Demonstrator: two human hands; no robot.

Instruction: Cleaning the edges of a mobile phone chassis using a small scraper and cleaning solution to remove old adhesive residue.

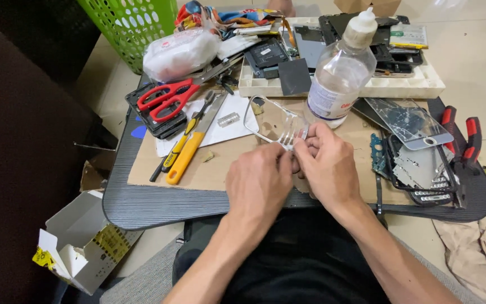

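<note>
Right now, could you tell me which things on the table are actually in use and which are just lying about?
In hand: clear glass panel, pinched by left hand and right hand.

Lying about: red scissors, yellow knife, clear bottle, white tray, pliers.

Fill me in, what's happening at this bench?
A person's left hand and right hand pinch one end of a clear phone glass panel, held just above a cardboard sheet on a small dark table. A clear liquid bottle stands just behind it. Red scissors and a yellow-handled knife lie to the left.
</note>
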